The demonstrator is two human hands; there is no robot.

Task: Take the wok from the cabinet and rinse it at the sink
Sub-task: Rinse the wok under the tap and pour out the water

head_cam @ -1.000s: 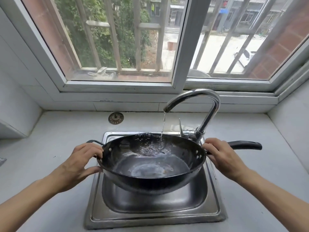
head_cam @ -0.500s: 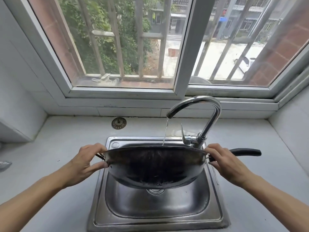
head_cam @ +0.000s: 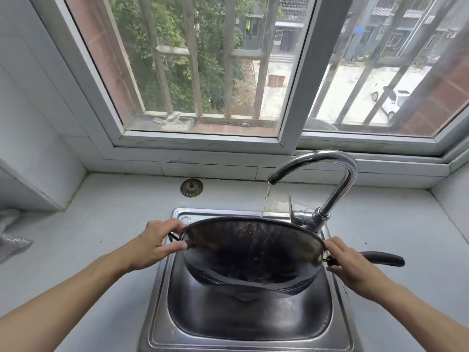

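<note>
Grey cloth at far left edge of the counter. Sink strainer lies on the counter behind the sink. Left hand: fingers clamped on the wok's small loop handle. Wok held over the basin, tipped away so its dark underside faces the camera. Faucet running, stream falling behind the far rim. Right hand: fingers closed on the long black handle near the wok body.
</note>
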